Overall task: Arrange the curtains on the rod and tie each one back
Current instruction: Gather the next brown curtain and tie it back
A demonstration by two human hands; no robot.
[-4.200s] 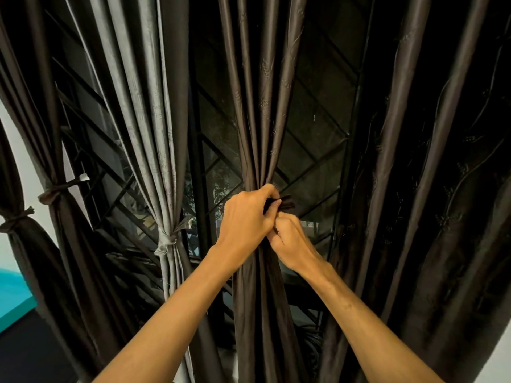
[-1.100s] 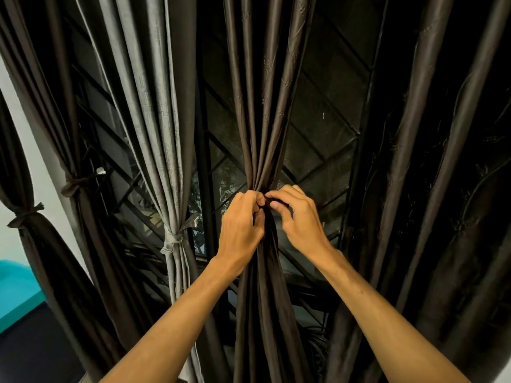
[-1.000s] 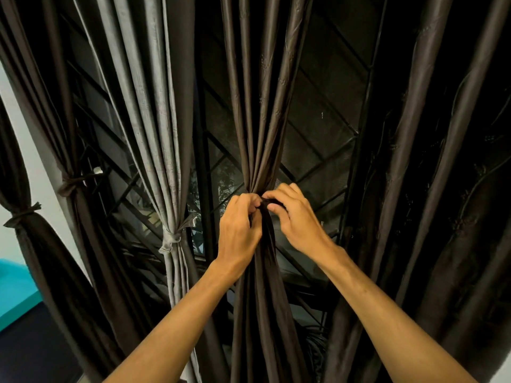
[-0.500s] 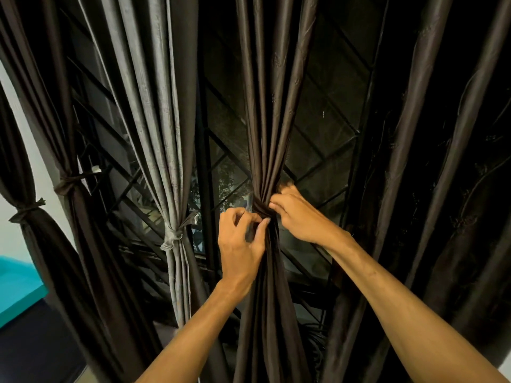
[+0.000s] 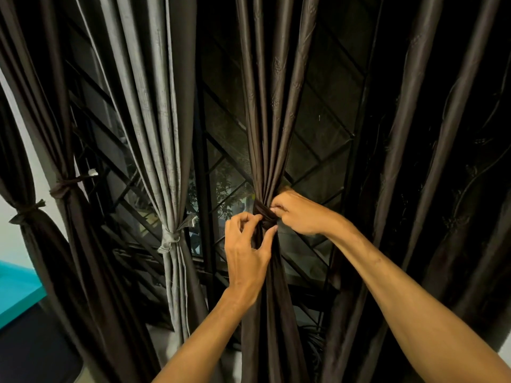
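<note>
— Which curtain is being worked on?

— The narrow dark brown satin curtain panel [image 5: 266, 128] in the middle. It hangs in front of the black metal window grille [image 5: 320, 150] and is gathered into a waist at mid-height. A dark brown fabric tie [image 5: 263, 214] is wrapped round that waist, with a knot showing between the two hands.

— And the hands?

— The left hand [image 5: 246, 252] is below the knot. Its fingers are curled, and the forefinger and thumb pinch the tie from the left and from underneath. The right hand [image 5: 300, 214] comes in from the right, with its fingertips [image 5: 273, 210] pinched on the tie just beside the knot.

— What has changed?

— About four seconds ago both hands were clasped over the gather and hid it. A second ago they were pinching side by side at its top. Since then the left hand has dropped lower and the right has slid to the side, so the wrapped band and knot are now uncovered.

— What about the other curtains?

— The pale grey pleated curtain [image 5: 154, 111] to the left is already cinched with a grey tie [image 5: 171, 236]. Two dark curtains at the far left are also tied back, with bands at [image 5: 65, 187] and [image 5: 25, 210]. The wide dark embroidered curtain [image 5: 442, 167] on the right hangs loose.
</note>
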